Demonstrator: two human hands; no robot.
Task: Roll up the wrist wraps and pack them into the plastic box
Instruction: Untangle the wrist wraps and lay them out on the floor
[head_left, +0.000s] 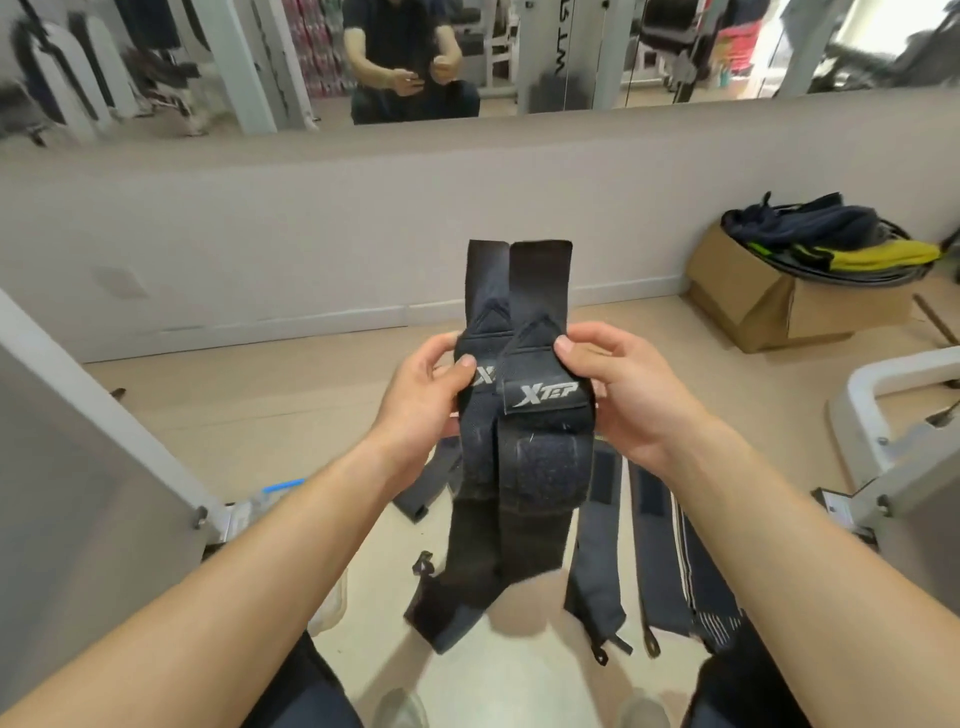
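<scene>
Two black wrist wraps with silver XTEP labels are held side by side in the air in front of me, unrolled, their ends sticking up and their tails hanging down. My left hand pinches the left wrap at its label. My right hand pinches the right wrap beside its label. Several more grey and dark wraps lie flat on the floor below. A clear plastic box with a blue clip shows partly at the lower left, behind my left forearm.
A grey machine frame stands on the left and a white machine base on the right. A cardboard box with bands and cloth sits by the wall at the right. A mirror above the low wall reflects a person.
</scene>
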